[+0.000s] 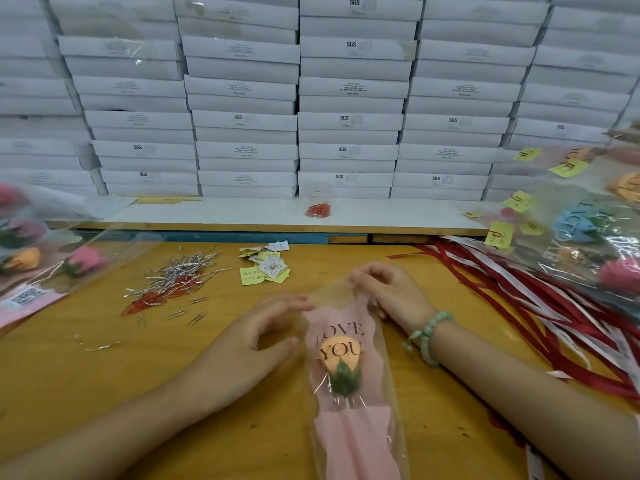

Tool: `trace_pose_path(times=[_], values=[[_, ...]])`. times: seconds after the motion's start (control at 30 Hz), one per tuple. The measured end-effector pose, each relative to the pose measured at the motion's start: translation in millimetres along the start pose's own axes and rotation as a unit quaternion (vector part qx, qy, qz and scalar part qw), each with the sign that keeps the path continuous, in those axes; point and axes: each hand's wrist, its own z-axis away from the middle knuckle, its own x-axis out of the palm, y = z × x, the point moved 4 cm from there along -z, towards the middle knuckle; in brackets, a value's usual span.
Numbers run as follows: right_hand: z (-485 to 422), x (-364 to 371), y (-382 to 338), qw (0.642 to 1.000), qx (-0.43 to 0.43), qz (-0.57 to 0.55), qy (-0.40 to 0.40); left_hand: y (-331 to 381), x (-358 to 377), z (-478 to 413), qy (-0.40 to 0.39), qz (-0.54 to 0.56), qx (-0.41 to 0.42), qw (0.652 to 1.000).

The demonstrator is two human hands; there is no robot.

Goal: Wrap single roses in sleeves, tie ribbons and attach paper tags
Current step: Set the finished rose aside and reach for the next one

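Silver ties [180,271] and paper clips [180,315] litter the table [86,375] at left. The left hand [256,344] lies relaxed, fingertips at the left edge of the sleeve [346,434], which holds an orange rose [341,355] at centre. The right hand [391,296] pinches the sleeve's top edge; red ribbons [519,296] crowd the right.

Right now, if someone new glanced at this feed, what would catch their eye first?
The orange rose in its pink LOVE YOU sleeve lies centre on the yellow table, the right hand pinching the sleeve's top and the left hand touching its left edge. Behind, a wall of stacked white boxes fills the background. Red ribbons fan across the table on the right.
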Motion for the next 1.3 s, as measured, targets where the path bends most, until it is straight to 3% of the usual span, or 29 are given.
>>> trace_pose_path(times=[0.07, 0.17, 0.27, 0.4, 0.57, 0.77, 0.93, 1.2, 1.3], values=[[2, 0, -1, 1.0, -0.001, -0.004, -0.017, -9, -16, -9, 0.035, -0.118, 0.006, 0.992], [2, 2, -3, 0.999, -0.011, -0.009, -0.028, -28, -41, -23, 0.047, -0.324, 0.024, 0.945], [2, 3, -4, 0.999, -0.015, -0.015, -0.035, -50, -54, -28, 0.029, -0.409, -0.014, 0.912], [2, 2, -4, 0.999, -0.025, -0.021, -0.025, -64, -56, -26, -0.006, -0.395, -0.074, 0.916], [6, 5, -8, 0.997, -0.047, -0.027, -0.063, -54, -56, -25, 0.053, -0.413, -0.024, 0.909], [8, 10, -7, 0.988, -0.06, -0.044, -0.133, -47, -56, -23, 0.081, -0.408, -0.018, 0.909], [8, 12, -5, 0.983, -0.059, -0.046, -0.168, -53, -56, -23, 0.066, -0.405, -0.05, 0.911], [11, 14, -10, 0.976, -0.094, -0.048, -0.188, -53, -54, -25, 0.05, -0.357, -0.026, 0.932], [13, 17, -11, 0.976, -0.092, -0.045, -0.193, -47, -54, -24, 0.05, -0.385, -0.002, 0.921]])
